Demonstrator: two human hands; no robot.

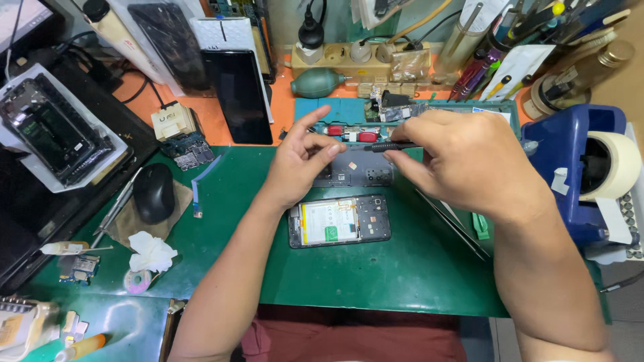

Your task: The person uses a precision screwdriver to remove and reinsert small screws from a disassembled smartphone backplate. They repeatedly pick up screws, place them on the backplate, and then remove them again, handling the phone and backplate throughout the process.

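A green mat covers the desk (pixel 402 275). Above its centre, the right hand (pixel 463 161) pinches a black screwdriver (pixel 392 145), tip toward the left hand (pixel 302 161), whose fingers curl loosely over a dark phone cover (pixel 355 175). An opened phone (pixel 339 221) lies just nearer. A black mouse (pixel 153 192) sits far left.

The cutting mat (pixel 402 268) on the desk is matt green rubber, scuffed in places. The opened phone (pixel 339 221) near it shows bare metal and a glossy white battery. Far left, the black mouse (pixel 153 192) is smooth plastic; the tape roll (pixel 614 164) on the right is cream paper.
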